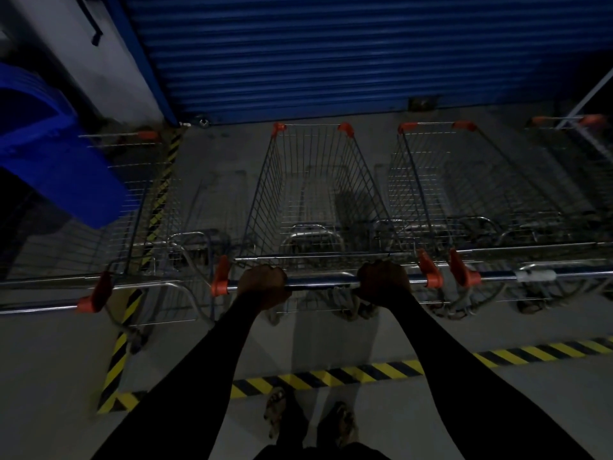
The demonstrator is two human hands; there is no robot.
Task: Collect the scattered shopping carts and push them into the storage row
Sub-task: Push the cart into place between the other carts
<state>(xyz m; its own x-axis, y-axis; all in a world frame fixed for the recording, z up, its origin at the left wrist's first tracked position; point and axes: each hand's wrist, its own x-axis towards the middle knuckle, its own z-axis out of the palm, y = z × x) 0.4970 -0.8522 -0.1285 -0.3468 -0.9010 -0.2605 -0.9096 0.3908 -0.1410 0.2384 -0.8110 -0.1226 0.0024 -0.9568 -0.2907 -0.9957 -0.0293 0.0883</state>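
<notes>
Ten o'clock: left cart stands nose toward the shutter. A blue plastic object overlaps its left side; I cannot tell what it is. Its handle lies slightly nearer me than the others.

Twelve o'clock: middle cart, the one in hand. My left hand and right hand are each wrapped tight round its handle bar, knuckles up, set apart. The cart sits beyond the hazard tape, its front about level with its neighbours'.

One o'clock: right cart, its handle end just beside mine; whether they touch I cannot tell. Two o'clock: far cart, partly out of frame.

Assessment: four carts stand in the row. The middle one looks parked or nearly so. What remains is a final nudge if needed, then letting go. Whether any carts stay scattered I cannot tell; none shows outside the row.
</notes>
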